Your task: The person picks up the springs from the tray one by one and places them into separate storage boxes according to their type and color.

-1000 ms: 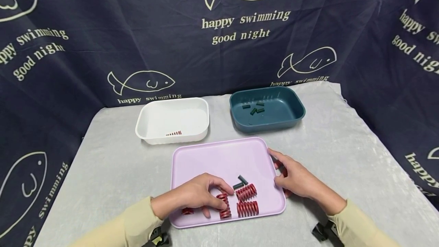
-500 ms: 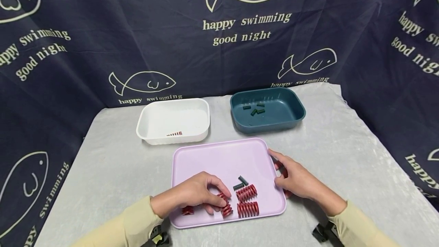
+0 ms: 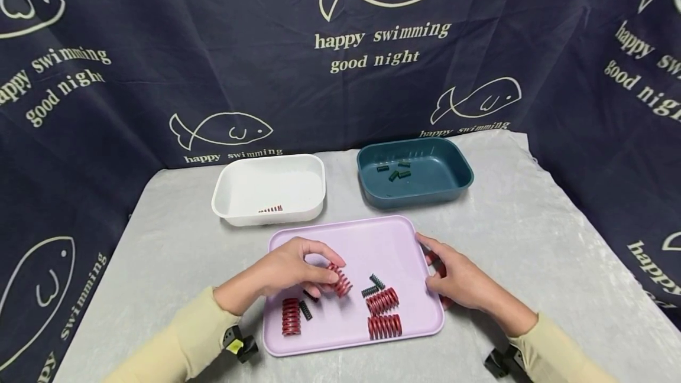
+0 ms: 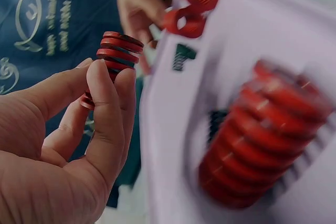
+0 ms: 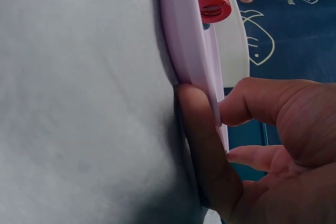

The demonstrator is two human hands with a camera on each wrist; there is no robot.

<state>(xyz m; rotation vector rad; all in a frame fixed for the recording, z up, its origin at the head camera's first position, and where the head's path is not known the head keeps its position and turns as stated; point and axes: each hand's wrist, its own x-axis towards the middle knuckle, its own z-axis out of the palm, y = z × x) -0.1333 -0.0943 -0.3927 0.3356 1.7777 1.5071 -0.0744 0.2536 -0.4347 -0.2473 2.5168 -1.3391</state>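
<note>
My left hand [image 3: 289,265] pinches a red coil spring [image 3: 342,283] between thumb and fingers, lifted over the lilac tray [image 3: 346,333]. The left wrist view shows this spring [image 4: 118,51] tilted at the fingertips. At the tray's right edge, my right hand [image 3: 460,276] grips the rim; the right wrist view has one finger below the rim and the thumb on it. Lying on the tray are a red spring [image 3: 291,317] at left and two red springs [image 3: 385,327] at right. Small dark green springs [image 3: 369,292] lie near them, one partly hidden by my left hand.
Behind the tray stands a white container [image 3: 255,217] holding a red spring [image 3: 270,209]. To its right is a teal container [image 3: 417,200] with several dark green springs [image 3: 404,174]. A navy fish-print cloth [image 3: 319,111] hangs behind the grey-covered table [image 3: 186,253].
My left hand has tipped the red spring and raised it off the tray, moving away from the front edge. The left red spring is now uncovered. My right hand stays on the rim.
</note>
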